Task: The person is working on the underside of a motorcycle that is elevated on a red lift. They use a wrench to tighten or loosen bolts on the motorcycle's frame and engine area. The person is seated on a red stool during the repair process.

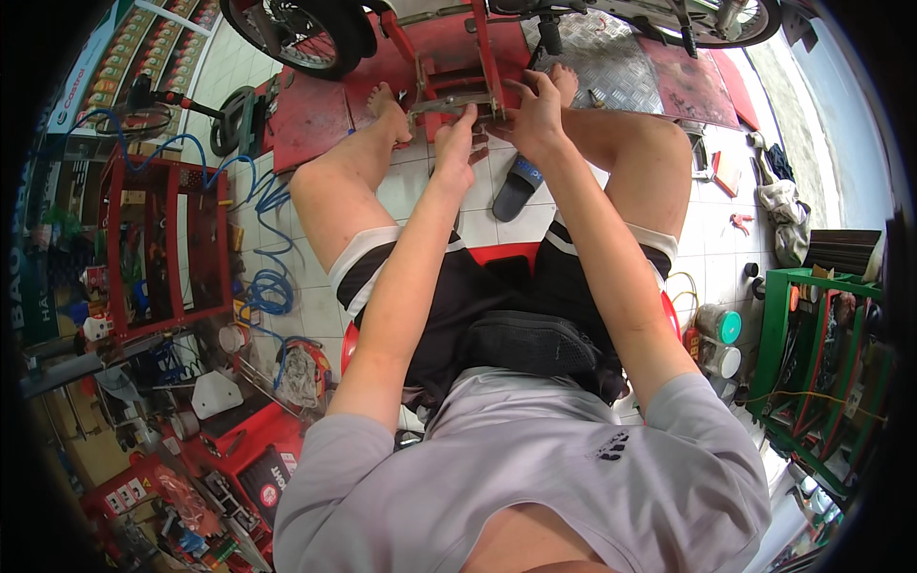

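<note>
In front of me a red metal frame with a worn metal crossbar stands at the lower side of a motorcycle. My left hand is closed just below the crossbar, its thumb pointing up against it and the other fingers curled underneath. At the crossbar's right end is my right hand, with bent fingers closing around the frame's lower right side. Whatever lies between the fingers of either hand is too small or hidden to name.
The motorcycle's wheel rests above a red platform with a metal tread plate. A dark slipper lies between my legs. Coiled blue hose and a red rack are left; a green rack and jars right.
</note>
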`<move>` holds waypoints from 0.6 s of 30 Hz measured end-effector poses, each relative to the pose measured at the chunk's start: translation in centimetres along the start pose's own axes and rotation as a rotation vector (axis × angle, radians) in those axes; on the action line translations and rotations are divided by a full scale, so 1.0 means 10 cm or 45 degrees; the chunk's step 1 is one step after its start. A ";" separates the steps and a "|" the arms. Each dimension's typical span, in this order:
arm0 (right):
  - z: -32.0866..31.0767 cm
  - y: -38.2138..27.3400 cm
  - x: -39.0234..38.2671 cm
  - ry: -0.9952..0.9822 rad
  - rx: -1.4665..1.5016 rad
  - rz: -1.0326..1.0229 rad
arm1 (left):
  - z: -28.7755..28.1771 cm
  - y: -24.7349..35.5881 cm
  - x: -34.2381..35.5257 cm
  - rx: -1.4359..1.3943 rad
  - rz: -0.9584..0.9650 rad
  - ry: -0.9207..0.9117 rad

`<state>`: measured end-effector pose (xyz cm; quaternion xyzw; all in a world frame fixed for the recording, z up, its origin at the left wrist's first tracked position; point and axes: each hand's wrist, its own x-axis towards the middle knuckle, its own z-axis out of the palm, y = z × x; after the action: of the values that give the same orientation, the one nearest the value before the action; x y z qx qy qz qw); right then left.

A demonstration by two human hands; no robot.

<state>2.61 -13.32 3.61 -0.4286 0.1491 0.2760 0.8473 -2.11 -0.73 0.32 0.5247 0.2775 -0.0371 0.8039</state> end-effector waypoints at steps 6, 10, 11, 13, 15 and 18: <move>-0.02 0.01 0.01 -0.010 -0.023 -0.013 | 0.00 -0.02 0.01 0.088 0.041 -0.042; 0.00 0.01 0.01 -0.007 -0.015 -0.019 | 0.00 -0.05 0.01 0.090 0.047 -0.058; 0.00 0.01 0.01 -0.003 -0.004 -0.011 | -0.01 -0.05 0.01 0.107 0.061 -0.069; 0.01 0.01 0.01 -0.004 -0.013 -0.023 | -0.02 -0.06 0.01 0.139 0.090 -0.090; -0.01 0.02 0.01 -0.002 -0.015 -0.028 | -0.01 -0.03 0.01 0.107 -0.003 -0.042; -0.01 0.01 0.02 -0.003 -0.008 -0.023 | 0.00 -0.03 -0.01 0.066 0.018 -0.080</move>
<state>2.70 -13.26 3.38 -0.4324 0.1433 0.2692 0.8485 -2.27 -0.86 0.13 0.5457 0.2475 -0.0551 0.7987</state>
